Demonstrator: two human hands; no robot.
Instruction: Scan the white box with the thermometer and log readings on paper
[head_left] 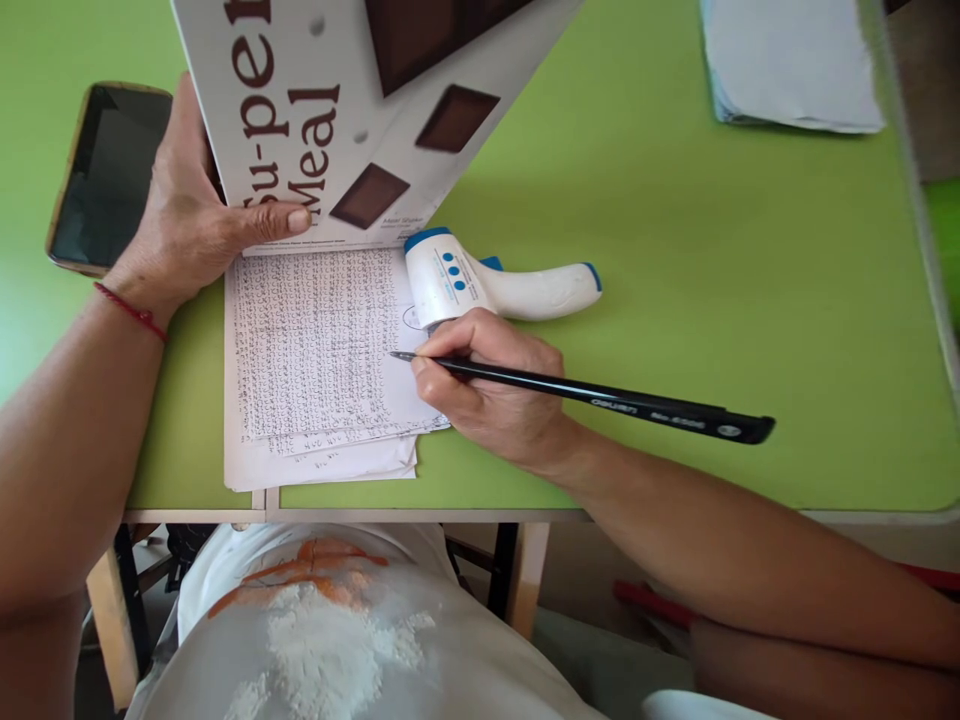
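Observation:
My left hand (199,200) grips the lower left corner of a white box (300,200) printed "Su-per Meal" with pictures of brown chocolate squares. The thumb lies across its front; the other fingers are hidden behind it. In my right hand (499,385) is a black pen (600,395), its tip at the right side of the written lines on a sheet of paper (322,350). Dense small handwriting covers most of that sheet, which tops a small stack. Just above my right hand, a white and blue infrared thermometer (457,280) lies partly over the paper's edge.
Everything rests on a green table (712,300). A smartphone (105,180) with a dark screen lies left of my left hand. At the upper right is a stack of pale papers (791,65). The table's front edge (420,516) runs close to my body.

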